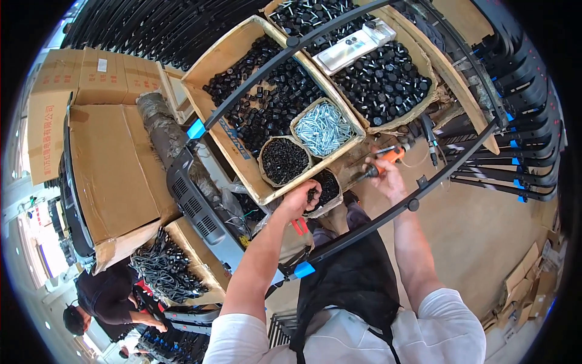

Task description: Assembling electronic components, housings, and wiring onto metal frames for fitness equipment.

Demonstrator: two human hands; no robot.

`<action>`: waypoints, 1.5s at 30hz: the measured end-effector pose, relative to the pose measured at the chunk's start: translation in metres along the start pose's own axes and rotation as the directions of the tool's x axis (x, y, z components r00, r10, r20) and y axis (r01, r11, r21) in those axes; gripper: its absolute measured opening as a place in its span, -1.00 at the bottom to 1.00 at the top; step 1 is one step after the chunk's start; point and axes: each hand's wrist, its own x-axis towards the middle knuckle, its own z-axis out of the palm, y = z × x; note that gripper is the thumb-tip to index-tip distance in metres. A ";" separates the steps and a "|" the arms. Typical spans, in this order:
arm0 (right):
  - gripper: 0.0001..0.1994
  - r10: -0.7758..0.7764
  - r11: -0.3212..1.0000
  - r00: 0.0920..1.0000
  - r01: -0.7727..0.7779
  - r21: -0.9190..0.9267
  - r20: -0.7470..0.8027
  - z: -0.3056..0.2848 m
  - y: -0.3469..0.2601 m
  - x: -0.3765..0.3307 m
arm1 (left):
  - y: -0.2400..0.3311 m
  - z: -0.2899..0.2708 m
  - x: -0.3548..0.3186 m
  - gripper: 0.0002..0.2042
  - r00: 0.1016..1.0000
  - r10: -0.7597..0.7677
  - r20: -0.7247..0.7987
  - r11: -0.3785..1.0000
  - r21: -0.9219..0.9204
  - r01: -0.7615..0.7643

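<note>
My right fingers (374, 171) wrap around an orange tool (391, 156). My left fingers (316, 184) curl at small black bits (313, 195) by a box (331, 208); I can't tell if they pinch any. Both arms (259, 262) reach forward. The tool's tip looks blurry.

From my remote seat, the feed is bright, with the strongest light at the left rim, where an opening (51, 258) burns out to white. The silver screws (322, 128) glint, and the orange power screwdriver (391, 157) keeps its colour. The black apron (348, 276) sinks into shadow with little detail. My fisheye bows the black frames (515, 161) at right, small background details soften, and black swallows the corners.
</note>
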 end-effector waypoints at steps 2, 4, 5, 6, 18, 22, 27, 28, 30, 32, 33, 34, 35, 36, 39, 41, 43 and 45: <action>-0.50 -0.011 1.000 0.998 0.011 -0.008 0.067 -0.018 0.014 -0.020 | -0.001 -0.003 -0.001 -0.77 0.991 0.063 0.122 0.986 -0.159 -0.043; -0.43 -0.015 1.000 0.993 0.017 -0.015 0.119 -0.041 0.035 -0.045 | -0.001 0.008 -0.002 -0.76 0.985 0.092 0.145 0.982 -0.180 -0.066; -0.44 -0.063 0.997 0.993 0.068 -0.043 0.096 -0.046 0.049 -0.061 | -0.001 0.011 -0.005 -0.75 0.980 0.120 0.157 0.976 -0.200 -0.088; -0.45 -0.109 0.991 0.991 0.115 -0.072 0.079 -0.047 0.063 -0.077 | -0.002 0.008 -0.008 -0.74 0.976 0.140 0.165 0.972 -0.211 -0.104; -0.40 -0.088 0.294 0.932 0.361 -0.885 0.351 -0.021 0.009 -0.260 | -0.001 0.059 -0.100 -0.75 0.884 0.465 -0.050 0.860 -0.214 -0.464; -0.40 -0.010 0.224 0.782 0.609 -0.760 0.624 0.068 -0.042 -0.281 | -0.009 0.081 -0.128 -0.72 0.773 0.591 -0.231 0.721 -0.279 -0.635; -0.44 -0.065 0.343 0.586 0.773 -0.534 0.808 0.145 -0.031 -0.257 | -0.032 0.088 -0.161 -0.74 0.653 0.645 -0.397 0.507 -0.417 -0.754; -0.46 -0.052 0.296 0.485 0.842 -0.450 0.873 0.161 -0.025 -0.249 | -0.037 0.090 -0.170 -0.73 0.654 0.597 -0.464 0.492 -0.433 -0.756; -0.45 -0.032 0.287 0.383 0.888 -0.359 0.923 0.189 -0.005 -0.238 | -0.044 0.089 -0.188 -0.74 0.648 0.550 -0.527 0.428 -0.489 -0.760; -0.46 -0.007 0.302 0.327 0.902 -0.310 0.945 0.214 0.016 -0.238 | -0.049 0.088 -0.201 -0.76 0.612 0.578 -0.540 0.317 -0.543 -0.778; -0.47 0.004 0.318 0.315 0.899 -0.300 0.949 0.223 0.026 -0.236 | -0.050 0.087 -0.205 -0.77 0.594 0.592 -0.546 0.260 -0.567 -0.781; -0.47 0.013 0.336 0.305 0.896 -0.292 0.952 0.231 0.036 -0.236 | -0.051 0.088 -0.209 -0.77 0.585 0.591 -0.555 0.197 -0.605 -0.772; -0.47 0.029 0.346 0.289 0.895 -0.280 0.957 0.239 0.044 -0.238 | -0.052 0.088 -0.211 -0.76 0.580 0.586 -0.566 0.125 -0.644 -0.754; -0.48 0.059 0.349 0.283 0.893 -0.285 0.957 0.245 0.051 -0.241 | -0.053 0.083 -0.215 -0.75 0.577 0.580 -0.575 0.091 -0.658 -0.747; -0.48 0.098 0.352 0.276 0.889 -0.293 0.956 0.256 0.068 -0.241 | -0.056 0.070 -0.227 -0.74 0.570 0.577 -0.584 0.050 -0.672 -0.739; -0.47 0.098 0.276 0.267 0.918 -0.284 0.959 0.261 0.073 -0.238 | -0.055 0.065 -0.231 -0.75 0.590 0.599 -0.541 0.042 -0.714 -0.698; -0.46 0.083 0.226 0.270 0.932 -0.282 0.959 0.265 0.076 -0.236 | -0.052 0.061 -0.231 -0.76 0.596 0.615 -0.516 0.023 -0.744 -0.668; -0.46 0.055 0.279 0.325 0.903 -0.327 0.944 0.269 0.075 -0.238 | -0.041 0.060 -0.224 -0.76 0.591 0.649 -0.479 0.029 -0.761 -0.648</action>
